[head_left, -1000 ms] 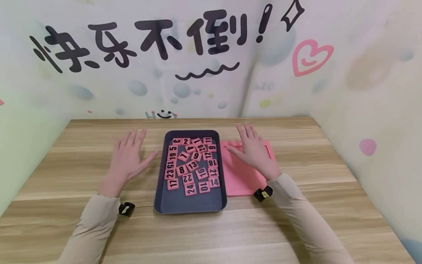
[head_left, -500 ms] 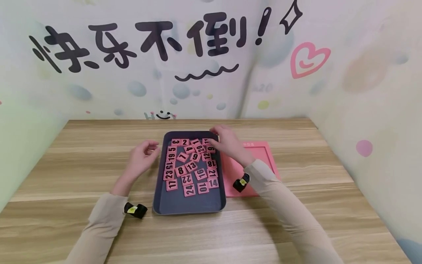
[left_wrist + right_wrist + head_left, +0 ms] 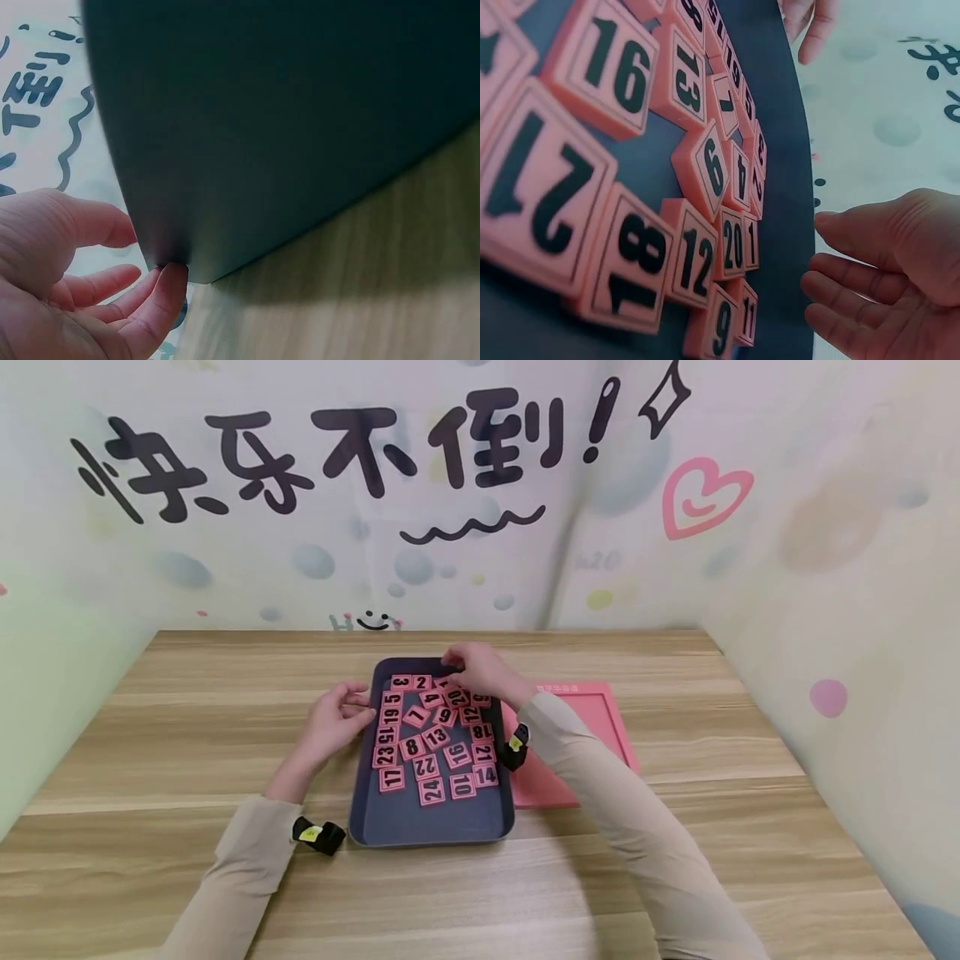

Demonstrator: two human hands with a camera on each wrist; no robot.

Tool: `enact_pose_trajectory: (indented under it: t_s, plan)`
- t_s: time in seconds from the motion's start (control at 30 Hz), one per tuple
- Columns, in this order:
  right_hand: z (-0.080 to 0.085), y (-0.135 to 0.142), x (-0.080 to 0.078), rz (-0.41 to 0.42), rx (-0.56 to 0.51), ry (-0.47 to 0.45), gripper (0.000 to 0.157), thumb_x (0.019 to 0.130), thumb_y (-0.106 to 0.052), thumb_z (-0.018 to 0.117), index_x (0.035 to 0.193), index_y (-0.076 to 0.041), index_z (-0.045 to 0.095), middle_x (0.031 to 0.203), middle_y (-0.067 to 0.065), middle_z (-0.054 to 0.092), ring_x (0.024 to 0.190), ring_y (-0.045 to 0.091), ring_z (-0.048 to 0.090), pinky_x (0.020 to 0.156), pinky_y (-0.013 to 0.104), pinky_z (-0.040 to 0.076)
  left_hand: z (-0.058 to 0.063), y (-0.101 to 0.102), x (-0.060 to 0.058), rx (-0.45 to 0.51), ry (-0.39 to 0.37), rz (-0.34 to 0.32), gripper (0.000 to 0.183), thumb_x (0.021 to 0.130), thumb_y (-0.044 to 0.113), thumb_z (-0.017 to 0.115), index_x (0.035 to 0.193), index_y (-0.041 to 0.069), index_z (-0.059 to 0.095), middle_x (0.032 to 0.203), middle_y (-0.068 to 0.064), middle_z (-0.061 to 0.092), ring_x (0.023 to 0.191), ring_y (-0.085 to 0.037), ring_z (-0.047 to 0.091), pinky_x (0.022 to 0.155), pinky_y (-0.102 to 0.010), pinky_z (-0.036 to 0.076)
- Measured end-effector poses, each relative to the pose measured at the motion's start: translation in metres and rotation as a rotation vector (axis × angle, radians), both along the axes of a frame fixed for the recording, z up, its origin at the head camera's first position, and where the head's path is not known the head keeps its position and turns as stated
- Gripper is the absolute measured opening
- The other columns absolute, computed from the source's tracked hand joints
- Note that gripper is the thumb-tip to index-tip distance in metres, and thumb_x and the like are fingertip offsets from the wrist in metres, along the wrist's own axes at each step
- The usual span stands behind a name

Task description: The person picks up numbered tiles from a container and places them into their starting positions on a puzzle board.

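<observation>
A dark grey tray (image 3: 431, 827) holds several pink number tiles (image 3: 437, 737) lying flat. At its left side is my left hand (image 3: 330, 722), with fingertips touching the outer wall. The left wrist view shows the thumb by the tray's edge (image 3: 161, 150) and the fingers loosely bent below it. My right hand (image 3: 483, 672) is over the far right corner of the tray, covering the tile numbered 11. In the right wrist view this hand (image 3: 900, 270) has relaxed fingers around nothing, near the far rim. The 11 tile (image 3: 746, 319) shows there beside the 9 tile (image 3: 721, 330).
A pink framed board (image 3: 536, 789) lies flat against the tray's right side, partly under my right forearm. All of this is on a wood-grain table (image 3: 187, 718). A printed wall (image 3: 270, 560) with large black characters stands behind it.
My raised, spread hands have come down and inward. The left has reached the tray's left side; the right has crossed from above the pink board to the tray's far end.
</observation>
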State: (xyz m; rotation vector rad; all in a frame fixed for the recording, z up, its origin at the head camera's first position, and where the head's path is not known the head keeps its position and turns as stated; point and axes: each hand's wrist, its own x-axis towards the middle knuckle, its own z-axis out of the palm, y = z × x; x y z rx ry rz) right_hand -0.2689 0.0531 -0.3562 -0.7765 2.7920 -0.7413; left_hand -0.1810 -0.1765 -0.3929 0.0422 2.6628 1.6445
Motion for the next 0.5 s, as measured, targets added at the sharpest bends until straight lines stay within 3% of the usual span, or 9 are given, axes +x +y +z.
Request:
enact_pose_trajectory:
  t_s: [0.3,0.5]
  plan:
    - [-0.011,-0.011,-0.007,-0.007,-0.004,-0.028,0.026,0.085,-0.003,0.065,0.111,0.0,0.065,0.112,0.013,0.064,0.105,0.023,0.058,0.092,0.033,0.045,-0.003,-0.001,-0.003,-0.04,0.019,0.001,0.039,0.086,-0.004,0.056,0.124,-0.009,0.051,0.112,-0.028,0.057,0.091,-0.033,0.058,0.071,-0.025,0.047]
    - [-0.014,-0.012,-0.008,-0.037,0.032,-0.079,0.03,0.083,-0.005,0.069,0.113,-0.002,0.064,0.11,0.012,0.064,0.102,0.023,0.057,0.089,0.033,0.046,-0.003,0.0,-0.006,-0.029,-0.009,-0.003,0.042,0.085,-0.004,0.056,0.126,-0.009,0.049,0.112,-0.028,0.057,0.09,-0.032,0.058,0.071,-0.024,0.047]
